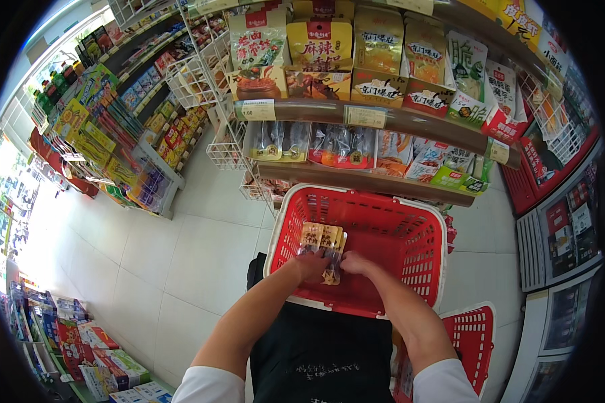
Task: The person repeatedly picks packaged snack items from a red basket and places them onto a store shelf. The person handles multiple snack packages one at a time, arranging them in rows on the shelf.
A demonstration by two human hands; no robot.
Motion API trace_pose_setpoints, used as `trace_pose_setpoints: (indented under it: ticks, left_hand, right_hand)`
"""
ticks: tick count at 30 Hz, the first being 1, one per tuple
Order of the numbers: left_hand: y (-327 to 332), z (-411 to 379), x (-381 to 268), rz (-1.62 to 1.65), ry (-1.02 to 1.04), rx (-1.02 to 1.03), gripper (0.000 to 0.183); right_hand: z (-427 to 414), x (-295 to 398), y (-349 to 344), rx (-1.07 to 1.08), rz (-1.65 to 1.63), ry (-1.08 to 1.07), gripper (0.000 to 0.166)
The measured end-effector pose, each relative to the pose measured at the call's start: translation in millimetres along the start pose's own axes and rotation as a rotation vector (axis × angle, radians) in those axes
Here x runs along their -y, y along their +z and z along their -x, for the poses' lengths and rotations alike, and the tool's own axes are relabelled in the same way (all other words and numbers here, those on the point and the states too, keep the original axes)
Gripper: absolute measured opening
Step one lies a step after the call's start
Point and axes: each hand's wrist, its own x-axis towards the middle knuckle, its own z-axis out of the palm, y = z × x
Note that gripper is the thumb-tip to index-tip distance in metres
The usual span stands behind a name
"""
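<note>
Several tan snack packets [326, 234] with dark print and clear windows are grouped at the left inside a red plastic shopping basket [378, 221]. My left hand [312, 267] lies across the packets from the left, its fingers gripping them and partly hidden. At their right edge is my right hand [355, 263], fingers curled close against the packets; whether it pinches one cannot be made out. The basket has a white rim and slotted sides. Its red floor shows to the right of my hands.
A shelf [307, 108] of bagged snacks in display boxes stands just beyond the basket, with white wire racks [227, 156] at its left end. Another red basket [466, 332] sits at lower right, near glass-fronted cabinets [575, 221]. Stacked boxed goods [111, 367] occupy the lower left.
</note>
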Motion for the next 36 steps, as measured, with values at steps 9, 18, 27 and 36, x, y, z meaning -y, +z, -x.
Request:
trace_pose_setpoints:
  ticks: [9,18,27,36]
  left_hand:
    - [-138,145,-67,1.026,0.636,-0.688,0.018]
    - [-183,337,-124,0.895,1.586,-0.800,0.019]
    - [-147,360,-136,0.913,1.539,-0.912,0.019]
    - [-134,355,-117,0.959,1.507,-0.963,0.020]
  right_hand:
    - [71,26,-56,-0.070,-0.013,-0.357,0.028]
    - [92,40,-46,0.026,-0.185,-0.333,0.039]
    - [97,86,-58,-0.024,-0.381,-0.508,0.035]
    - [125,216,-124,-0.243,-0.629,-0.709,0.041]
